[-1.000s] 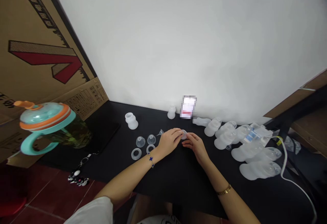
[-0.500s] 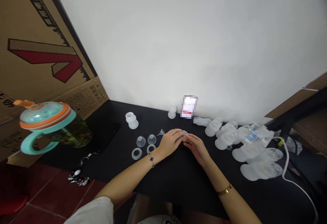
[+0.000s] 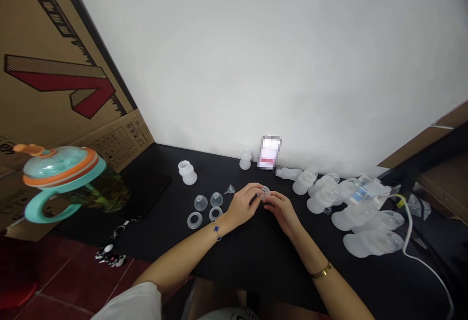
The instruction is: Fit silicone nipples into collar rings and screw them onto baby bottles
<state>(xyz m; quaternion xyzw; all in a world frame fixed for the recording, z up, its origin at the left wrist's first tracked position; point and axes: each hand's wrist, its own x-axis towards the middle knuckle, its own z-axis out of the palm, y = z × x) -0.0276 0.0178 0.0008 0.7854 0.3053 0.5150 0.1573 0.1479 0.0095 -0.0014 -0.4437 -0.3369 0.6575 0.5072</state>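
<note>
Between both hands, over the black table, is a translucent ring (image 3: 265, 192), probably a bottle collar; fingers partly hide it. My left hand (image 3: 244, 204) is closed on its left side, and my right hand (image 3: 281, 209) pinches its right edge. To the left of my left hand lie two clear domed caps (image 3: 201, 202), with two translucent collar rings (image 3: 195, 220) nearer to me. A small clear nipple (image 3: 230, 190) lies just beyond my left wrist. Farther back stand an open white bottle (image 3: 188, 173) and another small white bottle (image 3: 245, 159) against the wall.
Several capped white bottles (image 3: 360, 215) lie on the right, beside a white cable (image 3: 410, 227). A lit phone (image 3: 269, 153) leans on the wall. At left are a large turquoise-handled cup (image 3: 73, 178), a dark tablet-like slab (image 3: 153, 196), a beaded strap (image 3: 108, 249) and a cardboard box (image 3: 47, 110).
The ring between my fingers has turned slightly and shows more of its opening. Both hands stay in nearly the same place; the view has shifted a little.
</note>
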